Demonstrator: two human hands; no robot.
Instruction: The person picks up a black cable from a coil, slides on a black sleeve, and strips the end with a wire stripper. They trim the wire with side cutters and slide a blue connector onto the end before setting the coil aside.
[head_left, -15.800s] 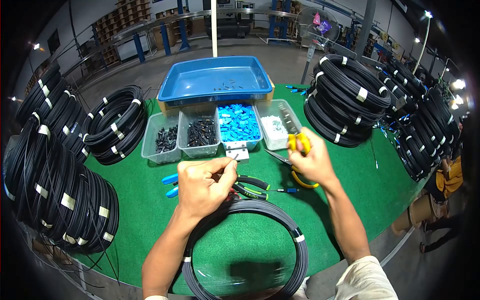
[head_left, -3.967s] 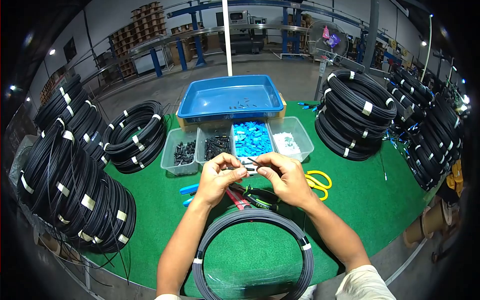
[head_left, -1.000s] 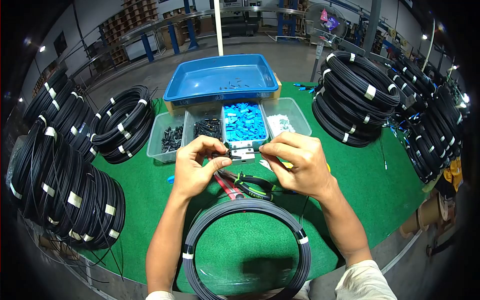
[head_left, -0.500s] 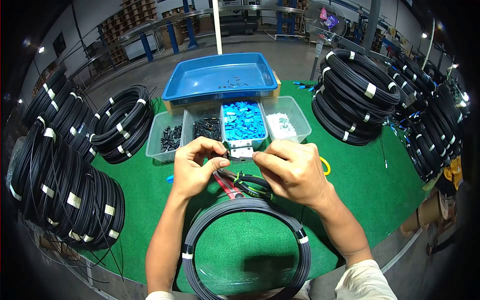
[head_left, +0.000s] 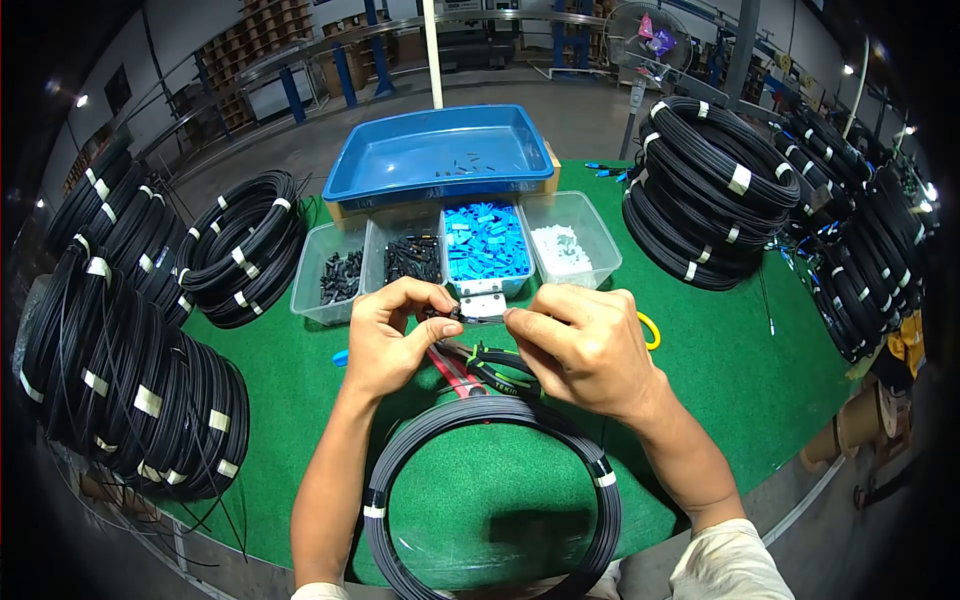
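Since a second ago, the right hand has drawn in closer to the left hand. The left pinches a small black piece, the right a thin dark strand, both beyond the near coil. Just past that coil, black-and-green pliers lie beside a red tool on the green table. The right hand partly hides a yellow handle beyond the coil. Farther past it stand four clear bins, then a blue tray. Cable stacks flank the coil, left and right. Grey floor lies farthest out.
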